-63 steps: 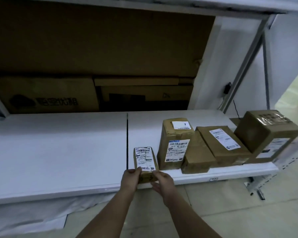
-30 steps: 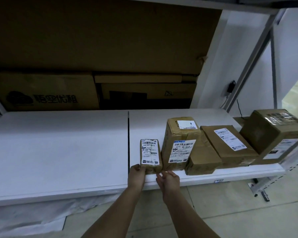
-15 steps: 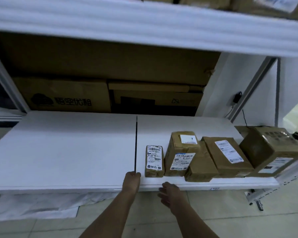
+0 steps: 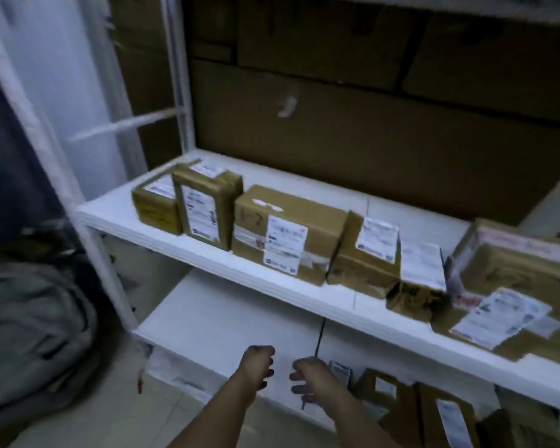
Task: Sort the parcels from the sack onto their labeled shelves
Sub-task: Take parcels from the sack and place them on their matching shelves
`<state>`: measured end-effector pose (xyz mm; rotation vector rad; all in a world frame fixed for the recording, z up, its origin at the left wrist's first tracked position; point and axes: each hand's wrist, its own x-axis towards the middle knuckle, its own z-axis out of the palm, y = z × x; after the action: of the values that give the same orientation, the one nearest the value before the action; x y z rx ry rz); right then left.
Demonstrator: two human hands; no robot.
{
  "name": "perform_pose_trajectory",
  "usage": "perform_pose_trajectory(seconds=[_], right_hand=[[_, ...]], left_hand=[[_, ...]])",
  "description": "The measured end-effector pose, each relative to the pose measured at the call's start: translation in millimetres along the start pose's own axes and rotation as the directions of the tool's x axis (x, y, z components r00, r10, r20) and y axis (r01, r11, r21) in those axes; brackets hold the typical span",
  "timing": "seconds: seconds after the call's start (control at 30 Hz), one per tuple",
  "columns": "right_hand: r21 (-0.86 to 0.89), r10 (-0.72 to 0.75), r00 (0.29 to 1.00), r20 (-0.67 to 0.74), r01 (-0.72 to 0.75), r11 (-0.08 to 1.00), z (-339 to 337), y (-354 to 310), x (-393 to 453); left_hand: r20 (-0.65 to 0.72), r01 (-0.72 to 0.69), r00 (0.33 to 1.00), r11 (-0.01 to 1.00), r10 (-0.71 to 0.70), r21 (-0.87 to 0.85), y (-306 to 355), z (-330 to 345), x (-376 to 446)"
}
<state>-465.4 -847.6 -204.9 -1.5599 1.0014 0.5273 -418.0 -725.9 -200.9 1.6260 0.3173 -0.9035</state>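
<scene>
Both hands hang empty over the lower shelf [image 4: 214, 321]: the left hand [image 4: 256, 367] with fingers loosely curled, the right hand [image 4: 314, 379] the same, neither touching a parcel. Six parcels line the upper shelf [image 4: 207, 253] in a row, among them a big brown box [image 4: 285, 234]. On the lower shelf, beside the right hand, three parcels show, blurred. A grey sack [image 4: 29, 334] slumps on the floor at left.
</scene>
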Motion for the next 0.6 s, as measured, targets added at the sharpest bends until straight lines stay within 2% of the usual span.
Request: perform_pose_trajectory(seconds=[0.1,0.2,0.3,0.6], right_hand=[[-0.108,-0.048,0.997,0.064,0.054,0.993,23,-48,-50],[-0.171,-0.17,0.978,0.121,0.189,0.967,56,-86,-84],[-0.223,-0.231,0.955,0.189,0.27,0.937,96,-116,-107],[-0.341,-0.288,0.865,0.411,0.439,0.831,291,-184,-136]], left_hand=[[-0.092,-0.021,0.996,0.997,0.015,-0.072,29,-44,-45],[-0.179,-0.073,0.983,0.989,0.049,-0.131,48,-97,-82],[-0.274,-0.117,0.96,0.977,0.064,-0.181,56,-152,-106],[-0.504,-0.243,0.862,0.92,0.06,-0.307,30,-352,-156]])
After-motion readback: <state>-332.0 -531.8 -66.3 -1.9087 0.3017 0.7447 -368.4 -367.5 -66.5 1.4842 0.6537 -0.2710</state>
